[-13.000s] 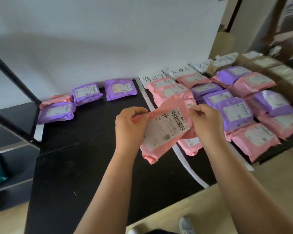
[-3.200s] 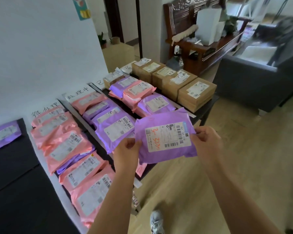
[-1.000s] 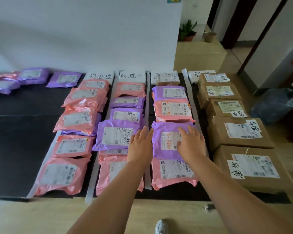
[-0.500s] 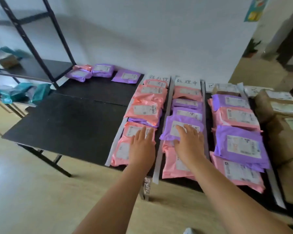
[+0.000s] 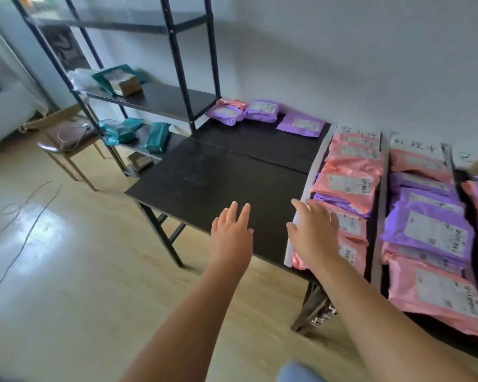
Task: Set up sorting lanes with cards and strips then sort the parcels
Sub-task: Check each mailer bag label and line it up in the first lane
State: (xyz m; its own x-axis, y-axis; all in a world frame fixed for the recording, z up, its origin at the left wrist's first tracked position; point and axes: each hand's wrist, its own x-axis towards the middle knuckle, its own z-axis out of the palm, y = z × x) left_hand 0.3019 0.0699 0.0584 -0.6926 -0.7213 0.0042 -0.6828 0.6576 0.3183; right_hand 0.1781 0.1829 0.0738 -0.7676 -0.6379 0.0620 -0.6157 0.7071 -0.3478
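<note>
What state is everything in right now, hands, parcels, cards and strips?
Left hand: open, empty, over the bare table.
Right hand: open, empty, over the first lane's near end.
Loose parcels: lying at the table's back, outside the lanes.
Lane parcels: flat in rows, labels up, overlapping.
Cards: at the lane heads.
Strips: flat between lanes.

My left hand [image 5: 232, 234], fingers straight, is over the bare black table [image 5: 204, 183]. My right hand [image 5: 313, 234] is spread above the white strip [image 5: 319, 158] and a pink parcel [image 5: 352, 226] in the first lane. Three loose parcels [image 5: 262, 110] lie by the wall.
</note>
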